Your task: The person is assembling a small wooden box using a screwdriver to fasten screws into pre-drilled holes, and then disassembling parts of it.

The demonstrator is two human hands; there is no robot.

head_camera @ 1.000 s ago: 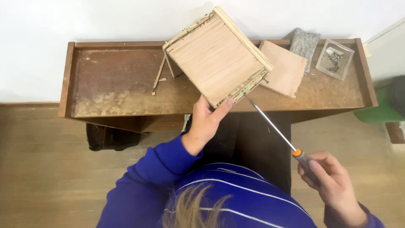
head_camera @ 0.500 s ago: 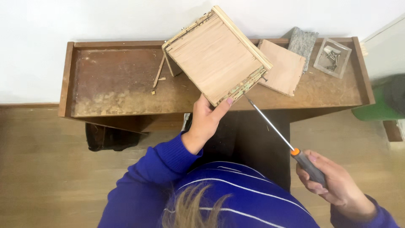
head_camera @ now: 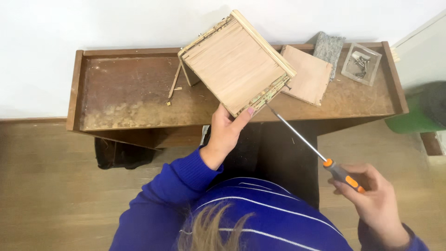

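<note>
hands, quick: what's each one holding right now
Left hand: closed on the wooden box.
Right hand: closed on the screwdriver handle, tip at the box edge.

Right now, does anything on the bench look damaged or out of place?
Yes. A loose wooden strip leans beside the tilted wooden box, and pale dust lies on the bench.

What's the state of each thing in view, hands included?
Wooden box: tilted on the bench, held at its lower corner.
Left hand: gripping the box.
Right hand: closed on the screwdriver handle.
Screwdriver: tip at the box's lower edge.
Flat wood panel: lying loose.
Clear container: open, small metal parts inside.
Grey cloth: lying flat.
</note>
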